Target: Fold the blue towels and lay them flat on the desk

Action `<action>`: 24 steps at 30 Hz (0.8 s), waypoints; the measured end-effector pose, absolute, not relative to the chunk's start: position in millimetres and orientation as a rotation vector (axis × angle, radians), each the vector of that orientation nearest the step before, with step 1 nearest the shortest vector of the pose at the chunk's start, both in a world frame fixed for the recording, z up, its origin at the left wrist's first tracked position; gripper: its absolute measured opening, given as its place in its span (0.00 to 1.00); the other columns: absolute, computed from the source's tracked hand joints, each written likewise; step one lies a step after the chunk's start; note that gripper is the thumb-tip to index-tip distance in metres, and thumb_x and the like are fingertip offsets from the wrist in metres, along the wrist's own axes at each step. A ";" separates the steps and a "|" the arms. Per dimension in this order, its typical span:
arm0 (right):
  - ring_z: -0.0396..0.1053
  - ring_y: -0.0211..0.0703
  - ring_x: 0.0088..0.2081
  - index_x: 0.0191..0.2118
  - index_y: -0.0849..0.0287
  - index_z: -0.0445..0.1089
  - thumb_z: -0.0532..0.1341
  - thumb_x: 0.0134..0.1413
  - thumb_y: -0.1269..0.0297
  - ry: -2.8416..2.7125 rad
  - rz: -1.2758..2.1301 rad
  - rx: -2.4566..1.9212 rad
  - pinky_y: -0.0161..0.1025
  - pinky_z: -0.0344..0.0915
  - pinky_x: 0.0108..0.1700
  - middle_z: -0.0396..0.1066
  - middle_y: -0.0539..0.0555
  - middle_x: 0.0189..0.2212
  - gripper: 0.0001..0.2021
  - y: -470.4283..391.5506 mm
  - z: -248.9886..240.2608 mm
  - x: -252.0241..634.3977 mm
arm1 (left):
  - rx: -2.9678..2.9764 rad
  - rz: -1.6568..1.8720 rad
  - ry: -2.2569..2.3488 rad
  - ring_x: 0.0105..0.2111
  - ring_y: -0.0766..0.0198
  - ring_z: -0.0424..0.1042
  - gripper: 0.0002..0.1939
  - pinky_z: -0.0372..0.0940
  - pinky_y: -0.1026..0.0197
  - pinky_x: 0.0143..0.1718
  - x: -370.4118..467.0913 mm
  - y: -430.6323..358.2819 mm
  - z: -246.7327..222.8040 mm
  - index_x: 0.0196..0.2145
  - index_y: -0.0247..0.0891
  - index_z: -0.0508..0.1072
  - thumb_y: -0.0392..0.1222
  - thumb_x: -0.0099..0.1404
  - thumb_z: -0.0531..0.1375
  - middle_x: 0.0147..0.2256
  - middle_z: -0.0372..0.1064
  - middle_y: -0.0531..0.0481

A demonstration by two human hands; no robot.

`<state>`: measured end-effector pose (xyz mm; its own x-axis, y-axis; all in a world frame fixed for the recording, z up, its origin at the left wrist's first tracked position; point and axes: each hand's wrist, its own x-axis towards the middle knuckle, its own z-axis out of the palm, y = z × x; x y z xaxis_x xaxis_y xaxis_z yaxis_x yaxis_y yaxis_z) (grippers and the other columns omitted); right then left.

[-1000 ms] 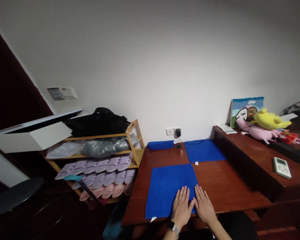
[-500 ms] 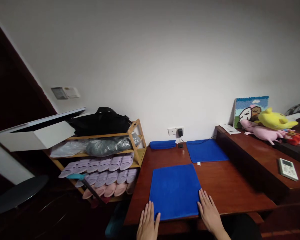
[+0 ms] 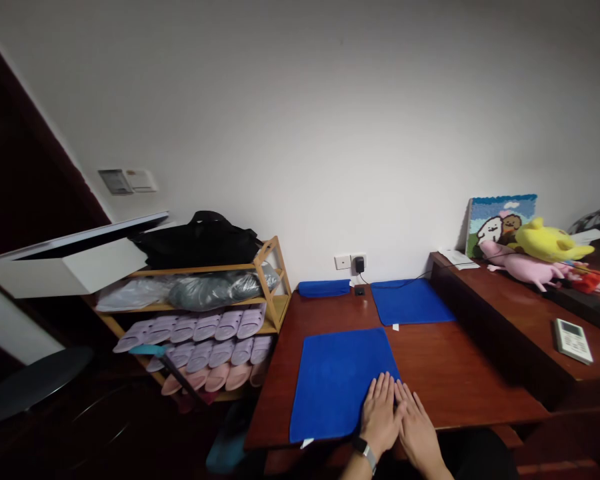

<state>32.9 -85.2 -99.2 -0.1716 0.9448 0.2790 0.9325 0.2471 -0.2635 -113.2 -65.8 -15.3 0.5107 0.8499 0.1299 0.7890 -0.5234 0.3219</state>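
A blue cloth (image 3: 337, 380) lies flat near the table's front edge, with a small white tag at its lower left. My left hand (image 3: 381, 413), with a banded device on the wrist, rests flat on the cloth's lower right part. Right beside it, my right hand (image 3: 416, 427) lies with its fingers stretched at the cloth's right edge. The two hands touch or nearly touch at the thumbs. Neither holds anything. Farther back are a second flat blue cloth (image 3: 413, 302) and a folded or rolled blue cloth (image 3: 324, 288) near the wall.
A wooden rack (image 3: 275, 287) with slippers and a black bag (image 3: 200, 243) stands left of the table (image 3: 460, 380). On the raised surface at right are plush toys (image 3: 545, 241) and a white remote (image 3: 573, 341). A cable runs from the wall plug (image 3: 359, 265).
My left hand has moved right across the cloth, from its lower left corner to beside my right hand. The lower left corner and its white tag now show.
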 end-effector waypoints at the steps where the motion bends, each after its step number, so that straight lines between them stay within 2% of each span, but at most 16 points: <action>1: 0.49 0.50 0.72 0.72 0.57 0.53 0.41 0.71 0.55 -2.147 0.042 -1.720 0.52 0.51 0.72 0.49 0.52 0.72 0.29 -84.8 -99.5 32.8 | 2.523 0.404 1.407 0.73 0.60 0.43 0.31 0.46 0.48 0.74 -116.5 -67.1 -18.9 0.74 0.42 0.45 0.54 0.78 0.37 0.73 0.43 0.51; 5: 0.51 0.51 0.71 0.72 0.59 0.54 0.42 0.72 0.52 -2.125 0.027 -1.749 0.52 0.51 0.72 0.51 0.53 0.71 0.30 -84.6 -98.1 30.8 | 2.483 0.415 1.649 0.73 0.55 0.44 0.33 0.48 0.44 0.73 -173.6 -78.8 -37.5 0.74 0.45 0.43 0.57 0.77 0.41 0.73 0.40 0.51; 9: 0.50 0.49 0.72 0.72 0.61 0.52 0.40 0.72 0.50 -2.108 0.051 -1.787 0.51 0.50 0.72 0.49 0.53 0.72 0.31 -87.5 -98.7 29.0 | 2.292 0.403 2.105 0.72 0.49 0.46 0.36 0.50 0.38 0.71 -265.0 -93.0 -56.1 0.73 0.40 0.47 0.60 0.76 0.42 0.72 0.44 0.46; 13: 0.51 0.52 0.71 0.72 0.56 0.55 0.40 0.70 0.49 -2.096 0.133 -1.871 0.55 0.50 0.72 0.53 0.52 0.71 0.32 -78.0 -89.6 24.9 | 2.169 0.400 2.245 0.72 0.52 0.47 0.37 0.52 0.45 0.71 -321.6 -103.2 -66.5 0.73 0.34 0.48 0.60 0.76 0.41 0.72 0.43 0.43; 19: 0.43 0.49 0.74 0.73 0.62 0.47 0.37 0.70 0.52 -2.066 0.195 -1.972 0.52 0.44 0.73 0.47 0.54 0.73 0.33 -27.8 -51.7 15.9 | 2.180 0.413 2.262 0.72 0.52 0.46 0.37 0.51 0.45 0.71 -322.9 -107.5 -69.4 0.73 0.33 0.48 0.60 0.76 0.40 0.72 0.44 0.42; 24: 0.41 0.49 0.74 0.74 0.61 0.46 0.38 0.70 0.51 -2.078 0.262 -2.000 0.53 0.40 0.74 0.46 0.54 0.73 0.33 -10.1 -59.1 14.8 | 2.250 0.523 2.210 0.72 0.52 0.48 0.35 0.51 0.43 0.71 -295.6 -87.9 -51.1 0.74 0.36 0.46 0.57 0.77 0.41 0.72 0.46 0.44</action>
